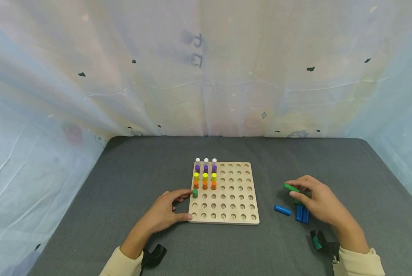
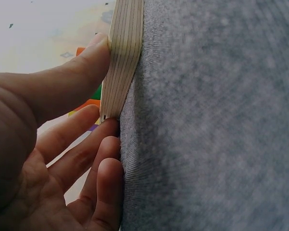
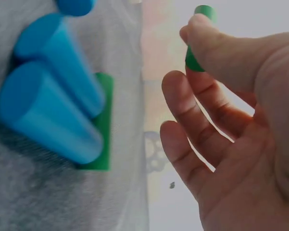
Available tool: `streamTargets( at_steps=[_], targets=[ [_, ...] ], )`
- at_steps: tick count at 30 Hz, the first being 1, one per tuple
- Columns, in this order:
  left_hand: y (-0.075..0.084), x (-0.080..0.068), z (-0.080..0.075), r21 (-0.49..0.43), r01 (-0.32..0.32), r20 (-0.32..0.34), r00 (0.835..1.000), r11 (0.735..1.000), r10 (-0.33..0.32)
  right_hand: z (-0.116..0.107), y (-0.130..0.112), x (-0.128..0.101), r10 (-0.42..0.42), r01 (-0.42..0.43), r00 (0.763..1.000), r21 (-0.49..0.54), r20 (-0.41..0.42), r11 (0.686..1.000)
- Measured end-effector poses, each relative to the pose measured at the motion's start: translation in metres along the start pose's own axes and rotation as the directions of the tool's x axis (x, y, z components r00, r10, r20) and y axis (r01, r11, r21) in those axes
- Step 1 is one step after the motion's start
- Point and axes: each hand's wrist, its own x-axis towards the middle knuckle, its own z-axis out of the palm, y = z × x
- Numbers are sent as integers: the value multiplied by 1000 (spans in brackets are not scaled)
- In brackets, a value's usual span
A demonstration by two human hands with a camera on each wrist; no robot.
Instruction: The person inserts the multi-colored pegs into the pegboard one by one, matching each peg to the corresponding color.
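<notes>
My right hand [image 1: 317, 199] pinches a green peg [image 1: 290, 187] between thumb and fingers, lifted off the table; the right wrist view shows this green peg [image 3: 197, 57] above the spread lower fingers. My left hand [image 1: 166, 211] rests at the left edge of a wooden pegboard [image 1: 226, 221], thumb at its near corner. In the left wrist view, the thumb and fingertips touch the board's layered side [image 2: 122, 57]. One green peg [image 1: 195, 193] stands upright in the left column, beside my index finger. Behind it stand rows of orange [image 1: 205, 185], yellow [image 1: 205, 176], purple [image 1: 206, 169] and white pegs [image 1: 206, 161].
Beneath my right hand lie two blue pegs [image 1: 302, 214] and another green peg [image 3: 103, 130], partly hidden. Another blue peg [image 1: 282, 209] lies between them and the board. A grey cloth [image 1: 140, 165] covers the table; a pale curtain [image 1: 226, 76] hangs behind.
</notes>
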Motion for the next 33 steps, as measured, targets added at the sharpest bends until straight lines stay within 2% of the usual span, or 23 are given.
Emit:
streamTargets(
  at_steps=[7, 18, 28, 33],
  targets=[
    [-1, 1, -1, 2, -9, 2, 1000, 1000, 9, -6, -10, 1, -27, 28, 998, 2, -56, 1000],
    [0, 2, -2, 4, -12, 0, 1000, 1000, 12, -10, -17, 2, 92, -90, 995, 63, -30, 994],
    [0, 3, -4, 4, -42, 1, 999, 999, 42, -10, -21, 4, 104, -101, 994, 62, -46, 993],
    [-2, 0, -2, -9, -37, 6, 999, 999, 37, -2, -25, 3, 89, -87, 994, 46, -62, 995]
  ],
)
